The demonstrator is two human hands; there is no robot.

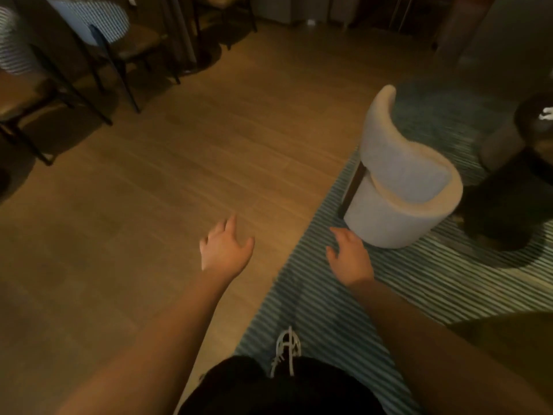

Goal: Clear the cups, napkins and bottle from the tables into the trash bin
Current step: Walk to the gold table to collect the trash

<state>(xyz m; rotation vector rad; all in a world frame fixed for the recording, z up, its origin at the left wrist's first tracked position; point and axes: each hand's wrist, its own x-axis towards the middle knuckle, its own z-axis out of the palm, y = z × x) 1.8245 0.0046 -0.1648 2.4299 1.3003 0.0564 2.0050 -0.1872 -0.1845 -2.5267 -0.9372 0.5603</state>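
My left hand (225, 250) hangs over the wooden floor (185, 151) with relaxed fingers and holds nothing. My right hand (350, 259) is stretched out over the striped rug (419, 289), also loose and empty, just short of the pale round armchair (401, 187). At the far right edge a dark round table (535, 115) carries something small and white (546, 113), blurred, perhaps a crumpled napkin. No cup, bottle or trash bin is in view.
Dark metal-legged chairs (113, 46) with brown seats and checked backs stand at the upper left. A table pedestal (206, 55) stands at top centre. My shoe (287, 348) is on the rug's near edge. A dark shape (508, 205) lies behind the armchair.
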